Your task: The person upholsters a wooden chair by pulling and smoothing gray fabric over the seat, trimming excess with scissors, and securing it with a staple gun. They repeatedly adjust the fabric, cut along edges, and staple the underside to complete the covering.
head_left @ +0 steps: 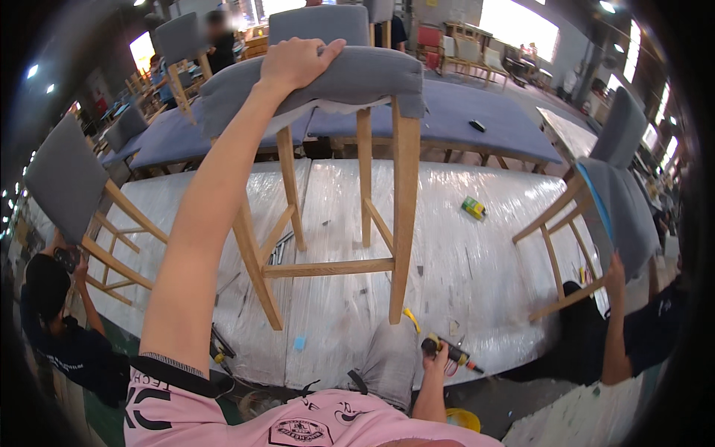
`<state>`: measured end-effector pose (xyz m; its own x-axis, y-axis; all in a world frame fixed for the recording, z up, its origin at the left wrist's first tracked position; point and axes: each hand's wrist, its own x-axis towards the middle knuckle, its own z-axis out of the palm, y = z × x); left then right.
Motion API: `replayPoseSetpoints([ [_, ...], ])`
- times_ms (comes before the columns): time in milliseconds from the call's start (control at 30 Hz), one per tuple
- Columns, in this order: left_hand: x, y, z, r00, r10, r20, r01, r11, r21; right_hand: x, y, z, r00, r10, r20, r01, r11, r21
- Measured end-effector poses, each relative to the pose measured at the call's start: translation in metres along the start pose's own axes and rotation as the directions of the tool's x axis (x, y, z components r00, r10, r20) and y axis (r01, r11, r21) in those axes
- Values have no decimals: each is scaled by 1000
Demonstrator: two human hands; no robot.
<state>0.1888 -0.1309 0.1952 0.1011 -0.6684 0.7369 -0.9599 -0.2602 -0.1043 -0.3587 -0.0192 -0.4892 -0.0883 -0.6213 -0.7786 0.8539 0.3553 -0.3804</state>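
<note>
While only our left fingers point(330, 51) clasp the grey chair point(357, 74) on the film-covered desk point(462, 261), our right fingers point(431, 363) holding a power tool point(454, 354), we judge it could skid if bumped.

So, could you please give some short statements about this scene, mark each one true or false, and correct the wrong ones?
1. The left hand is on the grey padding of a chair. True.
2. Both hands are empty. False: the right hand holds a power tool.
3. The chair is all metal. False: its legs are wooden.
4. A green packet lies on the table, to the right of the chair. True.
5. Only one chair is in view. False: another chair is at the left.
</note>
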Motion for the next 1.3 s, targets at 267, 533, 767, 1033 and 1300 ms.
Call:
replayPoseSetpoints([
  [267, 13, -11, 20, 999, -38, 18, 38, 999, 19, 18, 36, -33, 991, 45, 122, -46, 999, 4],
  [533, -5, -11, 8, 997, -53, -52, 53, 999, -9, -68, -21, 11, 990, 115, -79, -101, 196, -975],
  [767, -48, 18, -28, 992, -2, -126, -13, 993, -116, -137, -68, 200, 697, 126, 706, 699, 103, -708],
  [1033, -95, 50, -65, 946, 98, -308, -147, 979, -141, -230, 9, 355, 360, 47, 932, 624, 731, -278],
  [1300, -89, 24, -54, 901, 135, -412, -251, 938, -240, -258, 72, 335, 317, -229, 921, 804, 579, -133],
])
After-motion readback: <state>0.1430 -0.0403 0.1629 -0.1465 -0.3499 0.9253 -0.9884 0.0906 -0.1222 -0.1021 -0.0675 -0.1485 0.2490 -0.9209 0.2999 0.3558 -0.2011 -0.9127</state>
